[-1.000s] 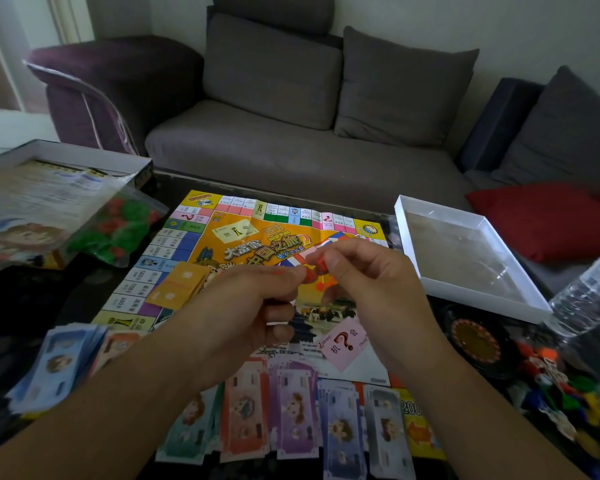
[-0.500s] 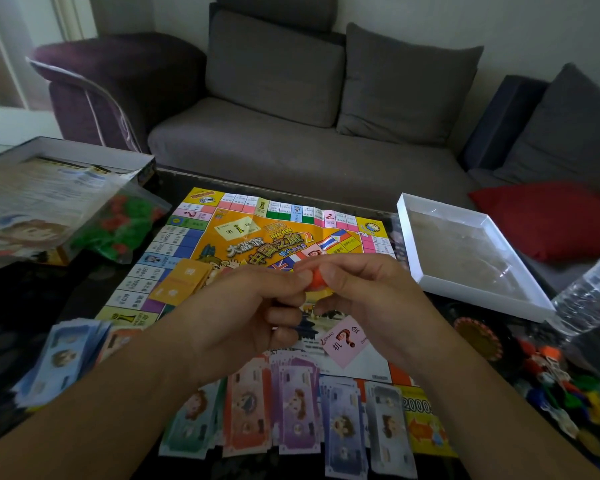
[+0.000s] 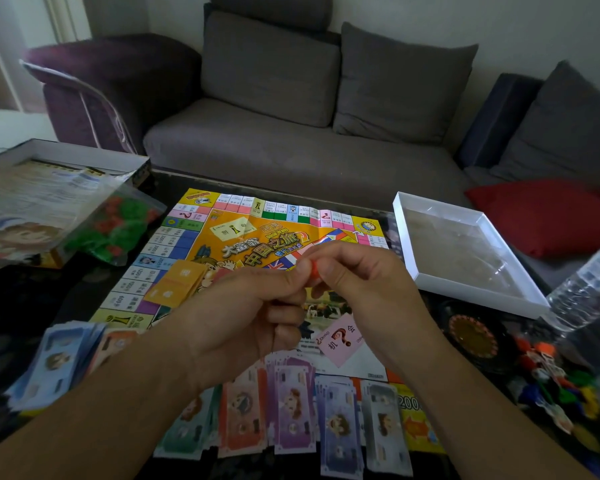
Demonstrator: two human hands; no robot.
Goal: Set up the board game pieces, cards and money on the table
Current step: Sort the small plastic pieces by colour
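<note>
A paper game board [image 3: 243,237] lies flat on the dark table. Above its middle, my left hand [image 3: 253,306] and my right hand [image 3: 364,285] meet and both pinch a small red game piece [image 3: 313,266], mostly hidden by the fingertips. An orange card stack [image 3: 177,284] lies on the board's left side and a pink question-mark card [image 3: 340,337] on its near right. Several piles of play money [image 3: 295,410] line the near edge, with a fanned blue stack [image 3: 59,358] at the left.
A bag of red and green pieces [image 3: 115,226] and the box with a printed sheet [image 3: 32,199] sit at the left. A white box lid [image 3: 465,292] lies at the right, then a round dark spinner [image 3: 471,336], coloured pawns [image 3: 551,375] and a plastic bottle [image 3: 586,289]. A grey sofa stands behind.
Both hands stay together on the red piece; the fingers have shifted slightly and closed more over it. The view has dipped slightly.
</note>
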